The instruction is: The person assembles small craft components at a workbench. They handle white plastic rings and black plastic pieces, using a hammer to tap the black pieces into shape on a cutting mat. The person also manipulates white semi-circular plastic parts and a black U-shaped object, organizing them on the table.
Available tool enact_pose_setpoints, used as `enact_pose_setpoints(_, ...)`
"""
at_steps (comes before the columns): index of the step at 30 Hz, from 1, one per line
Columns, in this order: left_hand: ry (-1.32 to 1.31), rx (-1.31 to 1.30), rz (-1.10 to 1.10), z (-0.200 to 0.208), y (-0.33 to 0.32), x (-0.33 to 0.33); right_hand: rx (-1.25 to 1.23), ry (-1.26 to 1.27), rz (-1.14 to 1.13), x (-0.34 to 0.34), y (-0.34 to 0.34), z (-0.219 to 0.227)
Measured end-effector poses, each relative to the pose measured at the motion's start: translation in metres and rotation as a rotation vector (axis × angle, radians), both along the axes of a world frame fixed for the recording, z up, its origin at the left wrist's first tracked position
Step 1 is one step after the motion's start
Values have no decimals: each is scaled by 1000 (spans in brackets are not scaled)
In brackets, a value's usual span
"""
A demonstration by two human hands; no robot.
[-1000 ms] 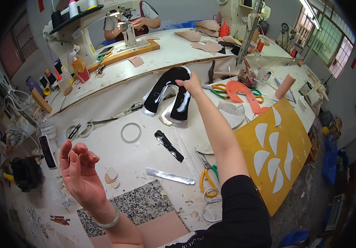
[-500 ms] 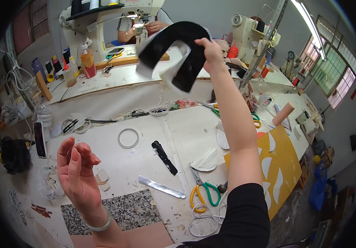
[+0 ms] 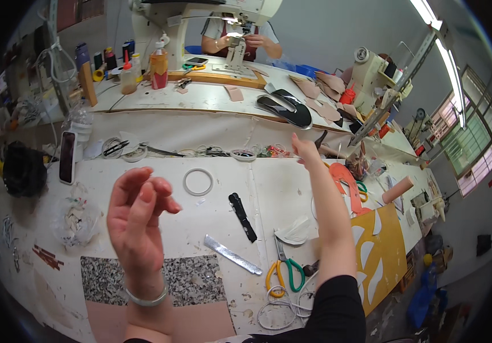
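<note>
The left hand [image 3: 137, 220] is raised above the near table [image 3: 212, 211], palm turned toward the person, its fingers loosely curled and apart, with nothing in its grip. A pale bangle [image 3: 146, 298] sits on its wrist. The right hand [image 3: 305, 150] reaches out on a long arm toward the far side, fingers spread and holding nothing.

Beyond that hand, on the further table [image 3: 200, 100], lies a black curved shoe piece [image 3: 287, 107] with a pale inner face; hand and piece are well apart. It seems to rest flat near the table's edge, though the bend of the lens makes that hard to judge.

On the near table, under and between the two arms, lie a white ring [image 3: 198, 182], a black folding knife [image 3: 242, 216], a metal ruler [image 3: 233, 254] and scissors with yellow and green handles [image 3: 285, 270]. A speckled stone slab [image 3: 166, 280] lies just beneath the left wrist. A dark phone [image 3: 66, 156] rests at the left, and a yellow sheet with white cut-outs [image 3: 380, 251] hangs at the right edge.

At the far side, another person's hands [image 3: 246, 41] work at a sewing machine [image 3: 234, 51].
</note>
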State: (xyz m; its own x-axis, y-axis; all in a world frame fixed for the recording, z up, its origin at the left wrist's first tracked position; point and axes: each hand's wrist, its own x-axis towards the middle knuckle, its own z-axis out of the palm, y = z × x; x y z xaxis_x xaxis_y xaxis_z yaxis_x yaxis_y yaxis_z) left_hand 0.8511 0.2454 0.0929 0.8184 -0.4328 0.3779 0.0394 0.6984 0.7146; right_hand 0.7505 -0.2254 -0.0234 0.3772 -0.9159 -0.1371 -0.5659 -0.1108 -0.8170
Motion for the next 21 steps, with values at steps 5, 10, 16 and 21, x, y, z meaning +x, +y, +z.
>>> enact_pose_setpoints(5, -86, 5, -21, 5, 8, -7, -104, -23, 278, -102, 126, 39)
enact_pose_setpoints(10, -357, -162, -42, 9, 36, -27, 200, -154, 564, -203, 295, 68)
enact_pose_setpoints(16, -484, -429, -53, 51, 88, -104, 618, -256, 649, -271, 411, 32)
enact_pose_setpoints(21, -564, -510, -96, 56, 124, -133, 641, -389, 613, -276, 477, 11)
